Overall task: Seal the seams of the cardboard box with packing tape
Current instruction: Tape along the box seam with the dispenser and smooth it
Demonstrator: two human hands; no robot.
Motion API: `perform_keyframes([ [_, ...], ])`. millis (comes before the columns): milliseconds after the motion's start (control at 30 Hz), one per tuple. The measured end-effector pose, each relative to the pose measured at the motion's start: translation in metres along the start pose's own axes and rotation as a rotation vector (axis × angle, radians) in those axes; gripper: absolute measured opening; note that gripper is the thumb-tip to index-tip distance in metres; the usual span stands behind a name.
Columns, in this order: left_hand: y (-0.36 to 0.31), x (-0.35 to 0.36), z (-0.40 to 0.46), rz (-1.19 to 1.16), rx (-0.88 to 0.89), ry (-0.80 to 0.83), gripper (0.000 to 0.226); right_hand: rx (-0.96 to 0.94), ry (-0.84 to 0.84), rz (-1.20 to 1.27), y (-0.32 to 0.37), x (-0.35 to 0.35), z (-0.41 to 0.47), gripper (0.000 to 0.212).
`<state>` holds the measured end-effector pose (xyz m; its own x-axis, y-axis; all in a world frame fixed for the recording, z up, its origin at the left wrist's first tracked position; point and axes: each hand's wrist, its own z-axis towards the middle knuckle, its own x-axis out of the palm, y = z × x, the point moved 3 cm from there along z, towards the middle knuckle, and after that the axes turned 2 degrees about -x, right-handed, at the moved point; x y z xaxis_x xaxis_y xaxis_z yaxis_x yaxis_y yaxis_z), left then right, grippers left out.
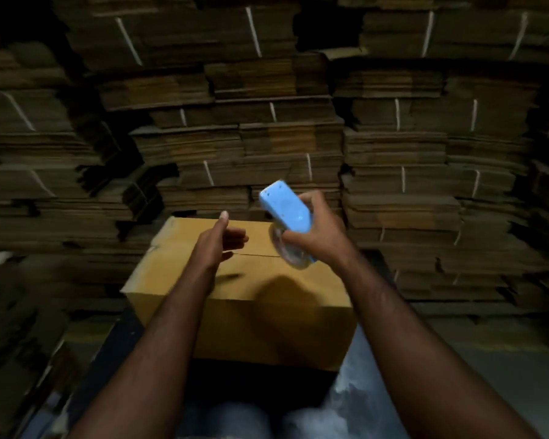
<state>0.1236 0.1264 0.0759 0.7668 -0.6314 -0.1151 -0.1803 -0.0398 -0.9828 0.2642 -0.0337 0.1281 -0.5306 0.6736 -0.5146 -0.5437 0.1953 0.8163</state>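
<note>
Two hands hover above the closed cardboard box point(235, 289). The right hand point(314, 231) grips a blue tape dispenser point(286, 212), tilted, its clear roll point(287, 251) blurred. The left hand point(217, 242) is empty, fingers loose, thumb raised. Bundled flat cardboard stacks point(267, 122) stand behind.

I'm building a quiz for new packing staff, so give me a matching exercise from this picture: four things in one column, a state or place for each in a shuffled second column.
Column one:
1. tape dispenser
2. left hand
3. cardboard box
4. bundled flat cartons

Column two:
A. stacked high behind the work area
B. light blue, gripped by the right hand
C. flaps closed, centre seam visible on top
D. open, holding nothing, above the box

Pairs: 1-B, 2-D, 3-C, 4-A
</note>
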Motion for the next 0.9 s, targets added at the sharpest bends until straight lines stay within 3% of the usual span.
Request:
perform_keyframes([
  [133, -0.021, -0.06, -0.007, -0.112, -0.073, -0.025, 0.061, 0.023, 0.27, 0.103, 0.02, 0.068, 0.006, 0.058],
  [333, -0.023, -0.126, -0.024, -0.091, -0.192, -0.085, 0.044, 0.083, 0.499, 0.294, 0.05, 0.139, 0.011, 0.047],
  [633, -0.015, -0.181, -0.002, -0.137, -0.243, -0.086, 0.019, 0.094, 0.505, 0.307, 0.08, 0.192, 0.021, 0.053],
  [767, -0.011, -0.191, 0.014, -0.112, -0.22, -0.052, 0.012, 0.022, 0.458, 0.157, 0.084, 0.199, 0.024, 0.056],
  [900, -0.01, -0.194, 0.031, -0.134, -0.173, -0.011, 0.013, -0.122, 0.377, -0.152, 0.089, 0.194, 0.022, 0.068],
])
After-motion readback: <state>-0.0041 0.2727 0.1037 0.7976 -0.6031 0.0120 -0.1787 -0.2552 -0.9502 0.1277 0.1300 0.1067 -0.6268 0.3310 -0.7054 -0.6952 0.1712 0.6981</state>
